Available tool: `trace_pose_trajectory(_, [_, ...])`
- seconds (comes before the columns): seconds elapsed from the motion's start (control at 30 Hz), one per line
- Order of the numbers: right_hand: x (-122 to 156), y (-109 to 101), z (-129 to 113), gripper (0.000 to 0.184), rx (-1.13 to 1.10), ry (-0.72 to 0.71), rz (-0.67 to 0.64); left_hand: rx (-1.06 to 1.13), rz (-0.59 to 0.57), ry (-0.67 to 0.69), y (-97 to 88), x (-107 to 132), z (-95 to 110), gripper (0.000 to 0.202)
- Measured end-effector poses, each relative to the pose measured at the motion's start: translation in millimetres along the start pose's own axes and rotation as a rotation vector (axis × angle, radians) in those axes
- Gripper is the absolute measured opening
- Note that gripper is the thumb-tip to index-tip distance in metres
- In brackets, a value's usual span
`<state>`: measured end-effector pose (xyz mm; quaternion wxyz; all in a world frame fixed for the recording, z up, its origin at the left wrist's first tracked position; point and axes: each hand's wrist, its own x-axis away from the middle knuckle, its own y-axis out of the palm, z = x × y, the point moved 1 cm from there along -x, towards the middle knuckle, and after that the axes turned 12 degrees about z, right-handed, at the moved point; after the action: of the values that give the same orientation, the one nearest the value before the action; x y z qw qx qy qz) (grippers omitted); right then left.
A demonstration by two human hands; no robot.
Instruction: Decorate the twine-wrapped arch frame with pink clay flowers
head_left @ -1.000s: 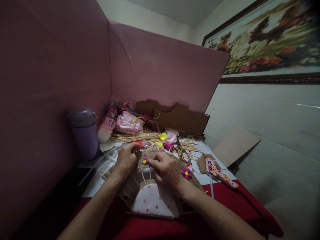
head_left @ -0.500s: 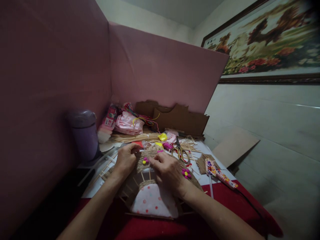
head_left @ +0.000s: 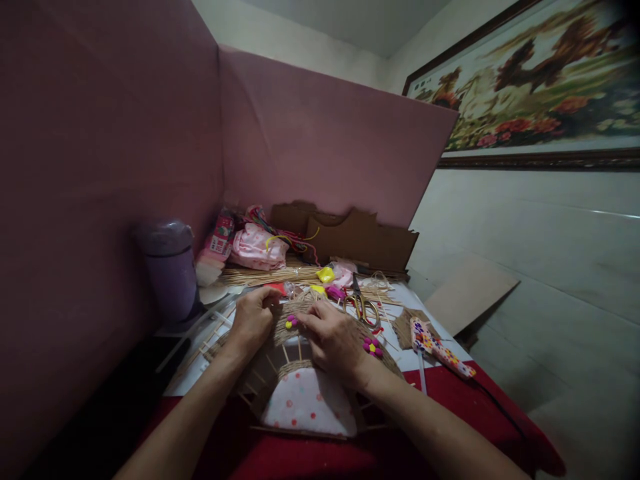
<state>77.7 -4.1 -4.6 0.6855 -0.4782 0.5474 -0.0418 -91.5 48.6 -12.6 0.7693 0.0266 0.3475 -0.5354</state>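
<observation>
A fan-shaped craft [head_left: 289, 337] of twine woven over thin sticks lies in front of me, with a dotted white cloth half-circle [head_left: 310, 403] at its near end. My left hand [head_left: 253, 323] is closed on the upper left of the weave, its fingertips partly hidden. With thumb and forefinger pinched, my right hand [head_left: 333, 337] touches the right side of a small clay flower [head_left: 291, 322], where purple petals and a yellow part show. A whole purple flower with a yellow centre [head_left: 373, 347] sits on the weave right of my right hand.
Gold-handled scissors [head_left: 361, 310] lie behind the craft. A flower-patterned glue gun [head_left: 443, 348] with a cord rests at right, by a cardboard scrap [head_left: 403, 327]. At left stands a purple tumbler [head_left: 170, 273]. Sticks [head_left: 270, 275], clay packets [head_left: 326, 274] and cardboard [head_left: 355, 237] are at the back.
My right hand has shifted slightly, its fingertips still at the small flower. The left hand and the craft stay in place.
</observation>
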Motion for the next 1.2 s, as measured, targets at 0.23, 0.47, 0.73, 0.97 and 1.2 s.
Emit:
trace_pose_trajectory(0.23, [-5.6, 8.3, 0.2, 0.018, -0.077, 0.042, 0.007, -0.010, -0.001, 0.004, -0.4, 0.5, -0.3, 0.027])
trace_pose_trajectory(0.47, [-3.6, 5.0, 2.8, 0.023, -0.109, 0.098, 0.027, -0.005, -0.005, 0.002, 0.7, 0.2, -0.7, 0.026])
trace_pose_trajectory(0.73, [-5.7, 3.4, 0.9, 0.020, -0.119, 0.079, 0.028, -0.009, -0.014, -0.012, 1.1, -0.1, -2.7, 0.026])
trace_pose_trajectory(0.97, [-1.6, 0.8, 2.0, 0.027, -0.107, 0.042, 0.000, -0.006, -0.005, -0.016, 0.1, -0.1, 1.6, 0.024])
trace_pose_trajectory(1.2, [-3.5, -0.1, 0.6, 0.022, -0.112, 0.058, 0.016, 0.000, -0.024, -0.021, 0.6, 0.7, 0.2, 0.026])
